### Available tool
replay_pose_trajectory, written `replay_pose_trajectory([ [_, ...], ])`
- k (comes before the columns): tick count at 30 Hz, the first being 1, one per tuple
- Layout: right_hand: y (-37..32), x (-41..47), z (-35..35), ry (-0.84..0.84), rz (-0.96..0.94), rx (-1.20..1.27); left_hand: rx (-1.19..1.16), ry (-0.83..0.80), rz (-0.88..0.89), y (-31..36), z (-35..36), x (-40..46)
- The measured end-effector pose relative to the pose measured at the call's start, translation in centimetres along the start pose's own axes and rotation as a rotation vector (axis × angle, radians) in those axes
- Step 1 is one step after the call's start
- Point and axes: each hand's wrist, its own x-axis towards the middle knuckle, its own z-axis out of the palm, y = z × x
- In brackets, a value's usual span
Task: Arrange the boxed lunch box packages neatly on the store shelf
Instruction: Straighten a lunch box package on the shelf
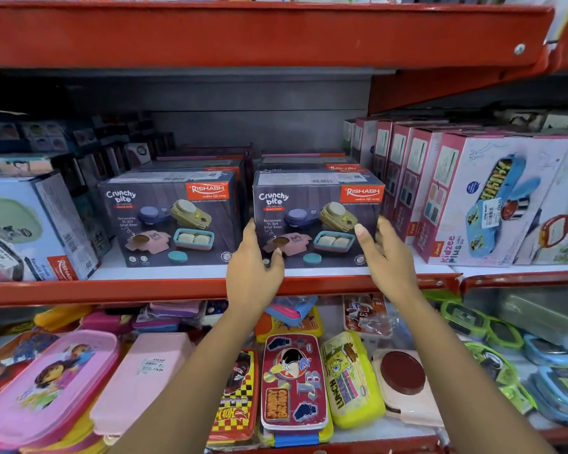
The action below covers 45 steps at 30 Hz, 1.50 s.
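Observation:
Two dark "Crunchy Bite" lunch box packages stand side by side at the front of the middle shelf (pixel 112 291), with more of the same stacked behind them. My hands clasp the right package (pixel 315 217) from both sides. My left hand (pixel 253 270) lies along its lower left edge, thumb on the front face. My right hand (pixel 387 257) presses its right side, thumb at the front corner. The left package (pixel 171 221) stands untouched, a narrow gap away.
A row of pink "Kidzee Plus" boxes (pixel 473 204) stands tight against the right package's right side. A pale blue boxed set (pixel 23 224) sits at the left. The red upper shelf (pixel 243 34) overhangs. Loose plastic lunch boxes (pixel 292 381) fill the lower shelf.

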Motion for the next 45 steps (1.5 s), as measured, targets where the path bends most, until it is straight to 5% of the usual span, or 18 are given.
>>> replay_pose_trajectory([
  [15,-1.4,-4.5,1.5,0.175,0.099,0.047,-0.119,-0.124,0.032,-1.2,-1.9,-3.4],
  [20,-4.4,-8.5,5.1,0.474,-0.276,-0.091,-0.097,0.024,0.069,-3.6,-4.2,-4.5],
  [25,-8.4,-9.1,10.1,0.234,-0.533,-0.077,0.076,0.212,-0.022,-8.0,-8.7,-2.6],
  [31,-12.6,-7.4,15.6,-0.148,-0.312,-0.113,0.229,0.214,-0.144,-11.5,-12.9,1.4],
  [37,-13.7,-5.9,17.2,-0.225,-0.040,-0.234,0.262,0.072,-0.155,-12.7,-13.9,2.1],
  [45,-14.0,-8.3,15.6,-0.199,-0.098,-0.259,0.275,0.099,-0.086,-13.0,-14.4,-0.3],
])
